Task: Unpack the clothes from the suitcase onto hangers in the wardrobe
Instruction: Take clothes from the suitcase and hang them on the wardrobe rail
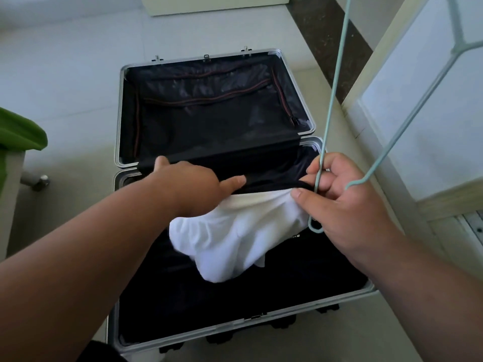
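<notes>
An open suitcase point(119, 105) with a silver frame and black lining lies flat on the floor. A white garment point(235, 239) is bunched in its near half, partly under a black fabric divider point(274, 176). My left hand point(193, 178) grips the divider's edge and holds it lifted off the garment. My right hand point(345, 202) holds a pale blue wire hanger point(407, 116) that rises toward the upper right, and its thumb and fingers also pinch the top edge of the white garment.
A white wardrobe door or panel point(418, 105) stands close on the right. At the left edge hangs green cloth point(21, 131) over a pale piece of furniture with a castor point(39, 180). Pale floor tiles surround the suitcase; a dark stone strip point(329, 40) runs at the upper right.
</notes>
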`<state>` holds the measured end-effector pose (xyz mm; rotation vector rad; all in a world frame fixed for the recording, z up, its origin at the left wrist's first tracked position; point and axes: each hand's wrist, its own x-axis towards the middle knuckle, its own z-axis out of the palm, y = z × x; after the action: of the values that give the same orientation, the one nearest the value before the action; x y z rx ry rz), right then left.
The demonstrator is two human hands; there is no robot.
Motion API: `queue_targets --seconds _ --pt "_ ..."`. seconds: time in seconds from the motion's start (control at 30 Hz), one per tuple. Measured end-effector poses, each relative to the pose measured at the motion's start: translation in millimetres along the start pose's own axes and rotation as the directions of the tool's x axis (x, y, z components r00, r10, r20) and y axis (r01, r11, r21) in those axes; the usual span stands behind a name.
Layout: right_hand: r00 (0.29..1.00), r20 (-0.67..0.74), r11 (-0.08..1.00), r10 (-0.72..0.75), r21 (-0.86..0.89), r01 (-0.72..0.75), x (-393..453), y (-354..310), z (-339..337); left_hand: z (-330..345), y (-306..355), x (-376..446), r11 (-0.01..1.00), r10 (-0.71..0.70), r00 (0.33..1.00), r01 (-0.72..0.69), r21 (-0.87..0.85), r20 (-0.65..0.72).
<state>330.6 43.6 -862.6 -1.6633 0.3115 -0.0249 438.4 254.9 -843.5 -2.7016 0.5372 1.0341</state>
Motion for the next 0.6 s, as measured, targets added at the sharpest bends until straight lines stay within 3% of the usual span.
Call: queue_targets --seconds 0.1,0.17,0.27,0.33,0.4,0.47,0.53,0.6 --pt "0.999 -0.040 0.999 -0.017 -0.029 0.016 1.2 1.5 -5.9 12.8 -15.2 14.3 0.979 -0.200 0.979 0.201 0.032 -0.035" --pt "0.997 -0.068 1.000 -0.030 -0.005 0.029 2.8 -0.1 -8.3 17.3 -18.8 18.8 0.973 -0.224 0.974 0.225 0.054 -0.023" --pt "0.995 -0.088 0.999 -0.041 0.021 0.043 4.8 -1.6 -9.7 17.0 -17.2 16.6 0.948 -0.164 0.967 0.209 -0.238 0.197" --pt "0.994 -0.096 0.999 -0.045 0.020 0.047 5.0 -2.4 -9.1 17.9 -13.8 15.7 0.843 -0.105 0.942 0.254 -0.475 0.318" --pt "0.994 -0.098 0.999 -0.042 0.021 0.044 4.8 -4.1 -8.4 20.8 -16.6 19.6 0.747 -0.081 0.976 0.193 -0.637 0.200" --pt "0.996 -0.083 0.999 -0.030 0.038 0.033 2.8 -6.8 -9.1 19.1 -20.4 18.9 0.617 -0.148 0.989 0.097 -0.781 0.006" --pt "0.999 -0.053 0.999 -0.012 0.051 0.015 0.1 -9.3 -11.0 10.7 -25.3 17.2 0.402 -0.239 0.960 -0.040 -0.915 -0.148" --pt "0.999 0.014 0.996 0.030 0.078 -0.031 -3.3 -11.3 -11.9 2.9 -29.3 13.2 0.294 -0.270 0.931 -0.164 -0.942 -0.247"
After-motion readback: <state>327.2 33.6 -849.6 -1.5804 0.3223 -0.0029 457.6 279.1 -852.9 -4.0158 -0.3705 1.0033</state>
